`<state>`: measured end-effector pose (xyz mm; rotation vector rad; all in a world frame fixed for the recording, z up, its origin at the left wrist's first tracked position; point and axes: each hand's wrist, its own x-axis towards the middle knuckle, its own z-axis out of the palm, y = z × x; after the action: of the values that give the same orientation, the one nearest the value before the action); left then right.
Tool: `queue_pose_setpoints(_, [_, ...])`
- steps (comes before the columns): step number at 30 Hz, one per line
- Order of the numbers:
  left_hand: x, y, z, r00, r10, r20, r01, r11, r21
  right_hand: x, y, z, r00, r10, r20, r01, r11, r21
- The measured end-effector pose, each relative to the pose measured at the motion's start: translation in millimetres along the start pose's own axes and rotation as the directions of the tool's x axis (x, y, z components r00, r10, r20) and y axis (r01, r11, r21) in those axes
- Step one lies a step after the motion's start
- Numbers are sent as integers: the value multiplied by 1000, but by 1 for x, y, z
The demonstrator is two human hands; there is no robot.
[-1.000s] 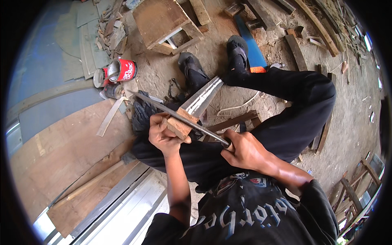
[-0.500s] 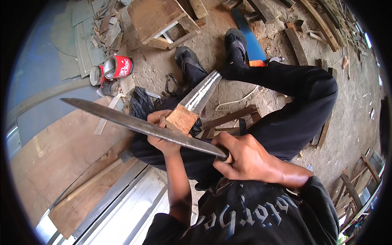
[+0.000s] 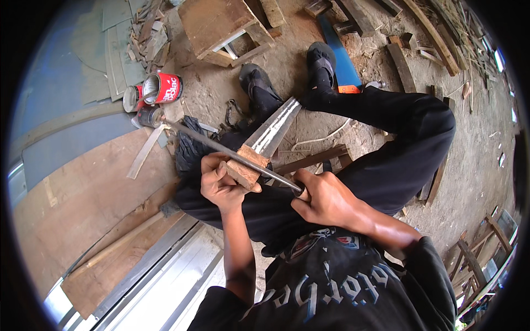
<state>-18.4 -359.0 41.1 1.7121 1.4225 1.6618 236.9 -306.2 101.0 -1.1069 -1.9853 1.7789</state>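
Observation:
My left hand (image 3: 222, 182) is closed around the near end of a wooden block (image 3: 270, 131), a long squared piece with a white streak along its upper face. The block slants away from me between my legs toward my feet, its near end freshly cut and pale brown. In my right hand (image 3: 326, 198) is the handle of a machete (image 3: 207, 142), gripped with the fingers wrapped round. Its long blade points to the far left and lies across the block's cut end, seen nearly edge-on, just beyond my left fingers.
Red paint cans (image 3: 163, 88) and a black plastic bag (image 3: 190, 144) sit at the left. Beyond my feet stand a wooden box-like stool (image 3: 221, 25) and a handsaw (image 3: 338, 52) with a blue blade. Wood offcuts (image 3: 401, 67) lie at the far right; plywood (image 3: 94, 182) is at my left.
The machete has moved away from me onto the block's cut end and turned from showing its flat side to nearly edge-on. My right hand moved slightly forward with it.

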Motion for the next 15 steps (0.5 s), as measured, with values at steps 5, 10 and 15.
queue_pose_setpoints(5, [0, 0, 8, 1000, 13, -9, -12, 991, 130, -10, -21, -5, 965, -249, -87, 253, 967, 37])
queue_pose_setpoints(10, [-7, 3, 4, 999, 26, -35, -21, 993, 115, -1, 2, -3, 998, 40, 49, -38, 999, -30])
queue_pose_setpoints(15, [-9, 5, 9, 1000, 23, -16, -21, 993, 112, -12, -20, -5, 996, -87, 2, 87, 996, 34])
